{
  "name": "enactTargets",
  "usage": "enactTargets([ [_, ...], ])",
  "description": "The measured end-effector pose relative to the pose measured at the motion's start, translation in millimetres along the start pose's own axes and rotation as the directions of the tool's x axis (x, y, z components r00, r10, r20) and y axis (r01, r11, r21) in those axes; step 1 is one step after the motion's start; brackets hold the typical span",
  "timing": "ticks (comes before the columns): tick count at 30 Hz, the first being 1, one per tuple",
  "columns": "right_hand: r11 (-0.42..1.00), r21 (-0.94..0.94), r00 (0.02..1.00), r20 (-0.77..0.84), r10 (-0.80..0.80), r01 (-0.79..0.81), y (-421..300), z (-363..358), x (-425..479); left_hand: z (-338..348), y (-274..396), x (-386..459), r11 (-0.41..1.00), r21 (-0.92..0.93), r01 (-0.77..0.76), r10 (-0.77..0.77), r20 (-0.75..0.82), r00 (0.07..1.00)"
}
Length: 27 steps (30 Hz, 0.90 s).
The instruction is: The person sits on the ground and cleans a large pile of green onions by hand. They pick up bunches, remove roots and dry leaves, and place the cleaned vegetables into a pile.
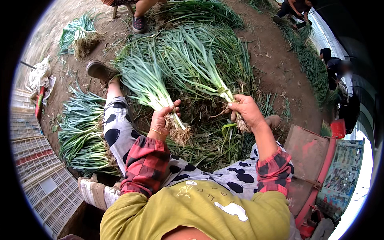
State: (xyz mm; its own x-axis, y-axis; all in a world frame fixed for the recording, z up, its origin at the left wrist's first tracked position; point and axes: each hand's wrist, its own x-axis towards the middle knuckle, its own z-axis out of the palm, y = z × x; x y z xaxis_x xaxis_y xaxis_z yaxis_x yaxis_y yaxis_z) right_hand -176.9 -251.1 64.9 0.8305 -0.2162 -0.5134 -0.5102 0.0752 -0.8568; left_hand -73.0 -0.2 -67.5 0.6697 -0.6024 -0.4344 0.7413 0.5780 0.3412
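Observation:
My left hand (165, 118) grips a bunch of green onions (150, 87) near the root end, white stems and brown roots hanging below the fingers. In my right hand (246, 109) is a smaller clump of green onions (211, 70), held at its base, with roots showing under the fist. The leaves of both point away from me, over a large heap of green onions (231, 51) on the ground. Between my legs lie loose trimmed leaves and stalks (207, 150). The two hands are apart, and parts of the fingers are hidden behind the stems.
Left of my leg lies a row of green onion bunches (84, 132); another bunch (79, 37) sits farther off. White plastic crates (45, 180) stand at left. A red metal cart (309, 159) and a blue-green crate (340, 177) are at right. Other people (300, 10) sit beyond.

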Motion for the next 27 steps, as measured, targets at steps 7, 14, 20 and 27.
enactTargets([
  [7, 0.171, -0.936, 0.822, 0.172, -0.543, 0.309, 80.9, 93.0, -36.5, 5.2, -17.8, -4.7, 0.968, 0.203, 0.149, -0.133, -0.089, 0.987],
  [14, 0.201, -0.910, 0.865, 0.248, -0.435, 0.362, 116.5, 118.9, -49.2, -15.4, -25.3, -8.4, 0.894, 0.336, 0.296, -0.240, -0.197, 0.951],
  [20, 0.880, 0.150, 0.854, 0.360, 0.375, -0.450, 124.1, 82.1, 4.3, -24.5, -24.5, -7.7, 0.938, 0.208, 0.277, -0.274, -0.044, 0.961],
  [27, 0.622, 0.761, 0.968, 0.036, 0.247, -0.187, 139.1, 139.9, 21.8, -32.1, -21.4, -7.6, 0.965, 0.245, 0.088, -0.082, -0.035, 0.996],
])
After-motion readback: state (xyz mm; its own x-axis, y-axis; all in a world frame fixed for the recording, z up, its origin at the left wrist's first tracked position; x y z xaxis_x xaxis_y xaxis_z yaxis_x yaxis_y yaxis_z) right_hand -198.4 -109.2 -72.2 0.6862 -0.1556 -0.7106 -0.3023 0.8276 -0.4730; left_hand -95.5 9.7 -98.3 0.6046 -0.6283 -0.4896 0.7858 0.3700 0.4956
